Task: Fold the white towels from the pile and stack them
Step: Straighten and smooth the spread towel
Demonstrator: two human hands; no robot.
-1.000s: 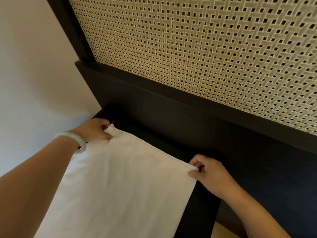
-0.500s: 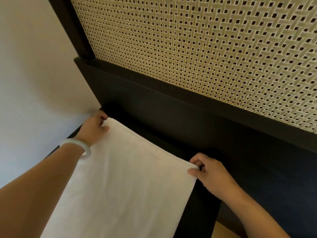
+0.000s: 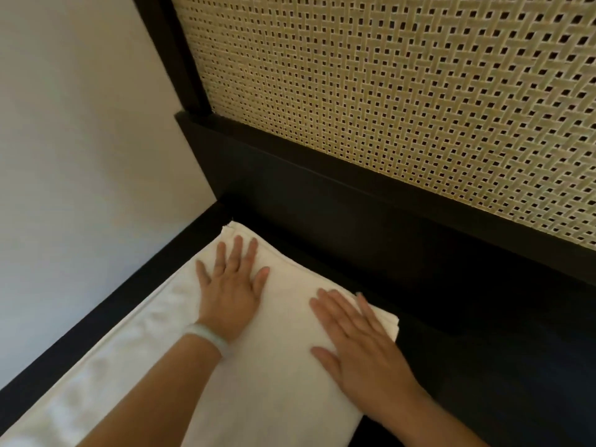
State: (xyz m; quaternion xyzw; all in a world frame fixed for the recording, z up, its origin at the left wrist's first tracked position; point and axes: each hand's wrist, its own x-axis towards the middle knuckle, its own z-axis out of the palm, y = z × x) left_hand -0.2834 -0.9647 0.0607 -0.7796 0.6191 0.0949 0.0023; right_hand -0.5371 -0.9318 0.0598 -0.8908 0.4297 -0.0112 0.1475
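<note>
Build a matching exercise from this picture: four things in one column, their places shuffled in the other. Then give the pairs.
1. left hand
2. right hand
3. pale bracelet
4. woven cane panel

A. upright beyond the white towel
B. flat on the towel, near its far left corner
C. round the left wrist
D. flat on the towel, at its right edge

Pairs: 1-B, 2-D, 3-C, 4-A

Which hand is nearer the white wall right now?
Left. The left hand lies flat on the white towel, on the side by the white wall; the right hand lies flat on the towel's other side, farther from the wall.
</note>
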